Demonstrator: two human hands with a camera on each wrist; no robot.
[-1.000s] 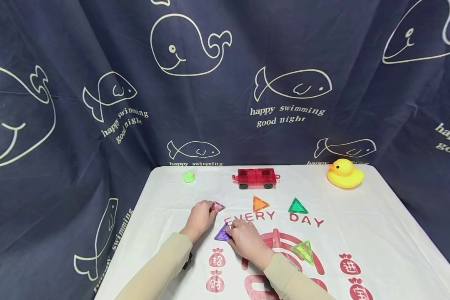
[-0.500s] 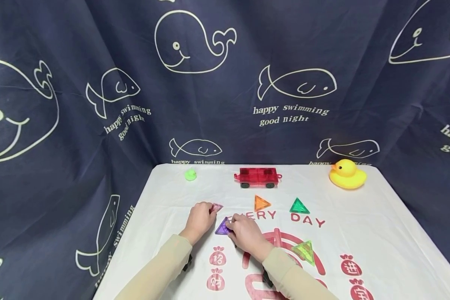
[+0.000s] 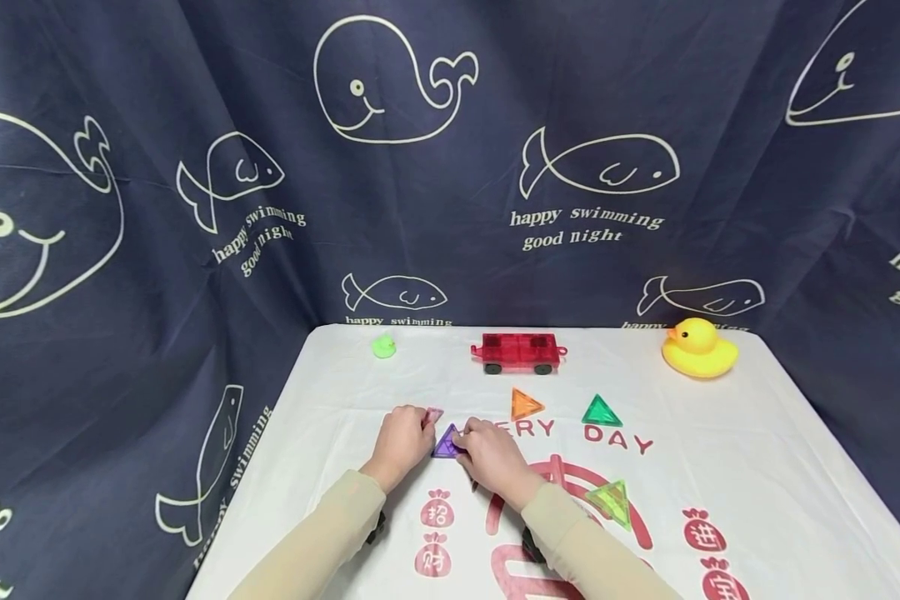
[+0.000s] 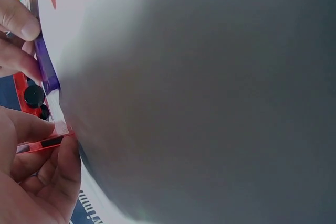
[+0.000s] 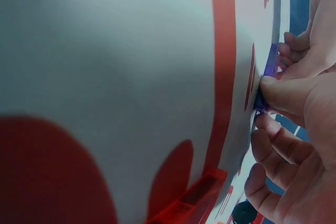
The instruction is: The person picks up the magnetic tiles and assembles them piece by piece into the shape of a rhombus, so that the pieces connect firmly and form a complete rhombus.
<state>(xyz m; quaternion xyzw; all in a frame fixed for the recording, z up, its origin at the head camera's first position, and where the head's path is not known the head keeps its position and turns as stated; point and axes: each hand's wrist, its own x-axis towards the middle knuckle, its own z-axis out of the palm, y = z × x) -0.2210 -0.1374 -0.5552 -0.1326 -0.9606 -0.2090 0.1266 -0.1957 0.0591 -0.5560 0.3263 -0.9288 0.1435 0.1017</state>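
My left hand pinches a small pink translucent triangle tile, partly covered by the fingers in the head view. In the left wrist view, thumb and fingers hold this tile by its edges. Close by on the right, my right hand grips a purple triangle tile at its right side. Its thumb lies on the purple tile in the right wrist view. The two tiles are near each other; whether they touch is hard to tell.
An orange triangle tile, a green one and a yellow-green one lie on the white tablecloth. A red tile lies near the right wrist. Behind stand a red wheeled car base, a small green duck and a yellow duck.
My right hand has moved the purple tile away from me, closer to the pink tile. The left hand has stayed nearly in place, still holding the pink tile. The head view has shifted slightly.
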